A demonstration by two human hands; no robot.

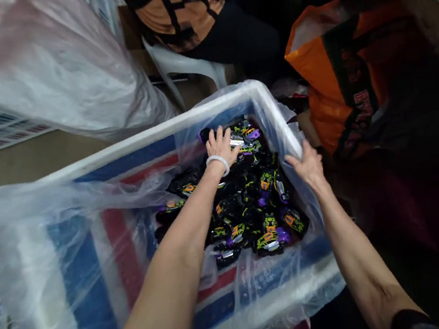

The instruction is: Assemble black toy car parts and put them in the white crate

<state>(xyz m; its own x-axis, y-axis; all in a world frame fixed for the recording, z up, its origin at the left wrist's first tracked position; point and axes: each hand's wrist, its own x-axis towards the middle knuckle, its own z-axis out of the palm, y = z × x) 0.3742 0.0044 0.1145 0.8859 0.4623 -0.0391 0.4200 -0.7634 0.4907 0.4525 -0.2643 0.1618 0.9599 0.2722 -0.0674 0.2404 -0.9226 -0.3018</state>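
Black toy cars (269, 223) with green, orange and purple markings lie heaped at the far right end of a white-rimmed crate (278, 117). Clear plastic sheeting (71, 197) drapes over the crate's rim and inside. My left hand (220, 145), with a white bangle at the wrist, rests on the far part of the heap. Its fingers are spread, and nothing shows gripped in them. At the crate's right side, my right hand (308, 165) holds the plastic-covered rim, thumb toward the inside and fingers on the outer side.
A striped red, white and blue sheet (123, 250) lines the crate. Behind stands a large whitish sack (65, 72). A seated person (188, 9) is on a white plastic chair (196, 66). To the right are an orange bag (317, 73) and a table edge (423, 13).
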